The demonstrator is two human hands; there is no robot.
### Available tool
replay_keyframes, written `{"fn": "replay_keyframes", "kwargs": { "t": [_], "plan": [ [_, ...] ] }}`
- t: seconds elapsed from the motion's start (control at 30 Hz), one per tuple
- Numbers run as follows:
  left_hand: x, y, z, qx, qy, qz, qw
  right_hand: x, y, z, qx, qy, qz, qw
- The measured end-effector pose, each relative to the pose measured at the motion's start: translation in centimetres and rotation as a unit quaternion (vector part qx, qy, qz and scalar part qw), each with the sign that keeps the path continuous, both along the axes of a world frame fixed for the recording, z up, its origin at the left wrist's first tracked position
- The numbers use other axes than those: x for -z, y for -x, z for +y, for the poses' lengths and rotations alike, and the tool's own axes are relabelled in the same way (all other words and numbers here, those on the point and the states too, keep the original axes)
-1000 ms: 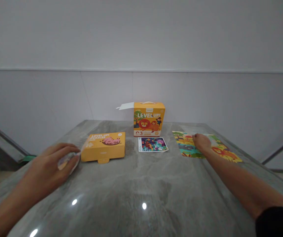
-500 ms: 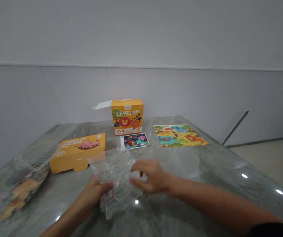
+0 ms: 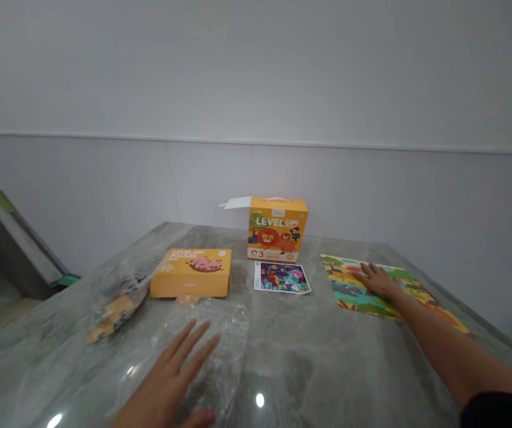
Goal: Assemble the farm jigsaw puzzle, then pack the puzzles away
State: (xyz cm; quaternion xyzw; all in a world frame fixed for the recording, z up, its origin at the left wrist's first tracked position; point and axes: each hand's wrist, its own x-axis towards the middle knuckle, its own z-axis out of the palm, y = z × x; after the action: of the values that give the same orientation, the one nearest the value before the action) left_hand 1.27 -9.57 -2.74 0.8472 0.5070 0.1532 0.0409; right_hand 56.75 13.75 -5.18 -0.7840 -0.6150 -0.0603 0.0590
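My left hand (image 3: 175, 380) is open with fingers spread, over a crumpled clear plastic bag (image 3: 226, 333) on the near part of the table; whether it presses on the bag I cannot tell. Out to the right, my right hand (image 3: 378, 280) lies flat with fingers apart on a colourful animal picture sheet (image 3: 351, 291). My palm and forearm hide part of that sheet. Neither hand grips anything.
A yellow box with a lion picture (image 3: 278, 229) stands at the back, its flap open. Before it lies a small dark picture card (image 3: 282, 277). Leftward are a flat yellow puzzle box (image 3: 191, 273) and a clear bag of puzzle pieces (image 3: 119, 309) on the grey marbled table (image 3: 327, 368).
My left hand has let go of the plastic bag, which now lies on the table. My right hand has moved right onto the picture sheet. The view has turned left.
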Motion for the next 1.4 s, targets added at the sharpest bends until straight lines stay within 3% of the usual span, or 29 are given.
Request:
{"fn": "replay_keyframes", "kwargs": {
  "t": [0.07, 0.1, 0.3, 0.47, 0.67, 0.73, 0.8, 0.9, 1.0, 1.13, 1.23, 1.4],
  "plan": [
    [0.7, -1.3, -0.6, 0.062, 0.072, 0.046, 0.994, 1.2, -0.4, -0.5, -0.010, 0.037, 0.004, 0.999],
    [1.2, -1.6, -0.4, 0.063, 0.093, 0.062, 0.992, 1.6, -0.5, -1.0, -0.011, 0.054, 0.008, 0.998],
    [4.3, -0.3, 4.8, -0.023, 0.080, 0.105, 0.991, 3.1, 1.1, -6.0, -0.007, 0.091, 0.009, 0.996],
    [4.3, 0.3, 7.3, -0.028, 0.060, 0.118, 0.991, 2.9, 6.8, -13.0, -0.027, 0.076, 0.016, 0.997],
    [4.7, 0.4, 7.2, -0.030, 0.041, 0.120, 0.991, 3.1, 14.7, -25.7, -0.122, 0.089, 0.079, 0.985],
    [4.5, 0.1, 6.9, -0.043, 0.003, 0.102, 0.994, 3.2, 17.0, -29.0, -0.162, 0.092, 0.100, 0.977],
    [3.7, -0.9, 6.4, -0.027, -0.057, 0.051, 0.997, 2.9, 19.0, -30.5, -0.217, 0.101, 0.124, 0.963],
    [1.3, -3.9, 5.9, 0.079, -0.099, -0.047, 0.991, 0.8, 21.3, -28.1, -0.256, 0.066, 0.147, 0.953],
    [-0.5, -8.2, 7.1, 0.147, -0.042, -0.076, 0.985, -1.4, 22.6, -22.0, -0.249, 0.012, 0.129, 0.960],
    [-0.2, -12.6, 10.8, 0.175, 0.027, -0.013, 0.984, -1.4, 23.7, -15.8, -0.199, -0.002, 0.049, 0.979],
    [0.7, -13.5, 12.8, 0.173, 0.096, 0.055, 0.979, 0.0, 24.5, -15.2, -0.187, -0.023, 0.019, 0.982],
    [1.0, -13.0, 13.3, 0.159, 0.173, 0.085, 0.968, 1.1, 25.1, -16.1, -0.215, -0.051, 0.030, 0.975]
  ]
}}
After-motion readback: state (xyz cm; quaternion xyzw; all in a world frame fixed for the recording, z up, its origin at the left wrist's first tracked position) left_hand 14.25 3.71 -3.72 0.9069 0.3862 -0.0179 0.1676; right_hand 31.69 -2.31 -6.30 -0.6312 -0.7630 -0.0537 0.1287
